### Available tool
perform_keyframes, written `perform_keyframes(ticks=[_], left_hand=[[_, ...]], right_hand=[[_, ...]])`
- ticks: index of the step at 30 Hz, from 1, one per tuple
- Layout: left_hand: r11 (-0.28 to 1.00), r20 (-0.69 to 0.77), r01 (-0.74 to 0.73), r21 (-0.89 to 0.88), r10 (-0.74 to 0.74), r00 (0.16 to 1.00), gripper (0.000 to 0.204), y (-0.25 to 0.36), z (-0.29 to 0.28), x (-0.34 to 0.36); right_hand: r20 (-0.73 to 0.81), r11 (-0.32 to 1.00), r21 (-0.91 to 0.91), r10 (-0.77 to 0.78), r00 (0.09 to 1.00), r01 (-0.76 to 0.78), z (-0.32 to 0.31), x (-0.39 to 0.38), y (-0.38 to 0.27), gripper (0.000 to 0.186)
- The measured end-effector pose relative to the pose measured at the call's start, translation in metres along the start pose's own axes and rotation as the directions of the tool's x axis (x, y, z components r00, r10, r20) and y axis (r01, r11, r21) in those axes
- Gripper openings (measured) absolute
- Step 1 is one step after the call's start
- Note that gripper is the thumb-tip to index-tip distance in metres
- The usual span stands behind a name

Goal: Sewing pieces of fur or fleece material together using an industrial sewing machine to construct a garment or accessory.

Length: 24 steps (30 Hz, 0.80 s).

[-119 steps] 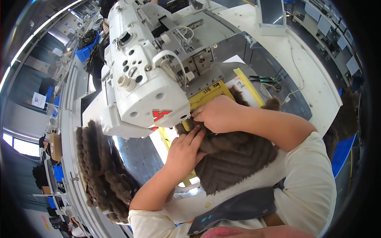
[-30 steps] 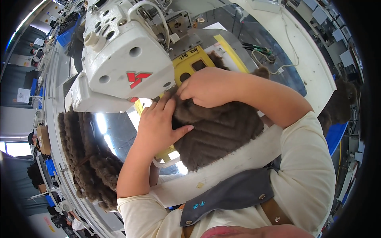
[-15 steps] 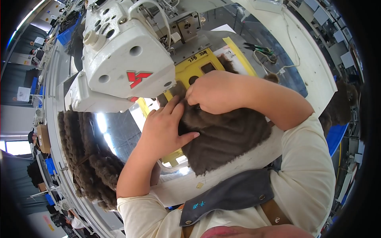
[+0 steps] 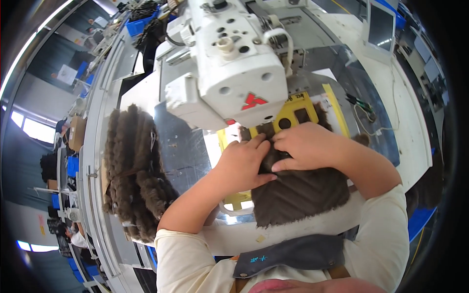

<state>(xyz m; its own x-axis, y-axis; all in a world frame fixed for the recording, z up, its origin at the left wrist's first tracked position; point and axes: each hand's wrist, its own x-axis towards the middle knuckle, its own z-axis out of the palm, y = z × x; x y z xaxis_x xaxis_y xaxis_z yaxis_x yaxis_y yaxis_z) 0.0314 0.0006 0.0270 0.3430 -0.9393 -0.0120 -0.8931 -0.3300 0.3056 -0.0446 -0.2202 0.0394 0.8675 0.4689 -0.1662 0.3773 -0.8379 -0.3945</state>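
Note:
A piece of brown plush fabric [image 4: 303,199] with ridged pile lies under my hands, hanging toward me over the pale table edge. My left hand [image 4: 240,165] rests on its left part, fingers stretched forward and thumb apart. Close beside it, my right hand [image 4: 307,146] presses down with bent fingertips, its thumb spread to the left. Just beyond the fingertips is a yellow template plate [image 4: 309,103] with cut-out holes, and some brown pile shows past its right side. The white sewing machine head [image 4: 244,78] stands over the plate's left end.
Bundled brown plush strips [image 4: 134,166] lie at the left. Green-handled snips [image 4: 360,104] and a pale cord [image 4: 376,133] are at the right. A screen [image 4: 381,27] stands at the far right. Blue bins [image 4: 141,22] are at the back left.
The view has turned and shifted, so the machine appears further right. My right hand's closed fingers have loosened, its thumb now spread away from them. My left hand stays on the fabric.

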Motion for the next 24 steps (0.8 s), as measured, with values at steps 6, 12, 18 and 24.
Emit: perform_keyframes(ticks=[6, 12, 18, 24], left_hand=[[1.0, -0.02, 0.009, 0.016, -0.009, 1.0, 0.071, -0.001, 0.004, -0.002], [1.0, -0.03, -0.016, 0.008, 0.016, 0.999, 0.073, -0.005, 0.013, -0.003], [0.999, -0.06, -0.011, 0.032, 0.013, 0.998, 0.074, 0.001, 0.012, -0.003], [0.981, 0.032, 0.124, 0.149, -0.13, 0.991, 0.065, 0.007, -0.005, -0.002]], right_hand=[[-0.063, 0.999, -0.026, -0.029, 0.998, 0.027, 0.002, -0.001, -0.001, 0.054], [-0.094, 0.998, -0.018, -0.063, 0.994, 0.062, 0.001, 0.0, 0.0, 0.053], [0.041, 0.996, -0.076, 0.054, 0.998, -0.051, -0.007, -0.003, -0.006, 0.054], [-0.072, 0.978, -0.082, -0.199, 0.977, 0.193, 0.022, 0.0, -0.004, 0.053]])
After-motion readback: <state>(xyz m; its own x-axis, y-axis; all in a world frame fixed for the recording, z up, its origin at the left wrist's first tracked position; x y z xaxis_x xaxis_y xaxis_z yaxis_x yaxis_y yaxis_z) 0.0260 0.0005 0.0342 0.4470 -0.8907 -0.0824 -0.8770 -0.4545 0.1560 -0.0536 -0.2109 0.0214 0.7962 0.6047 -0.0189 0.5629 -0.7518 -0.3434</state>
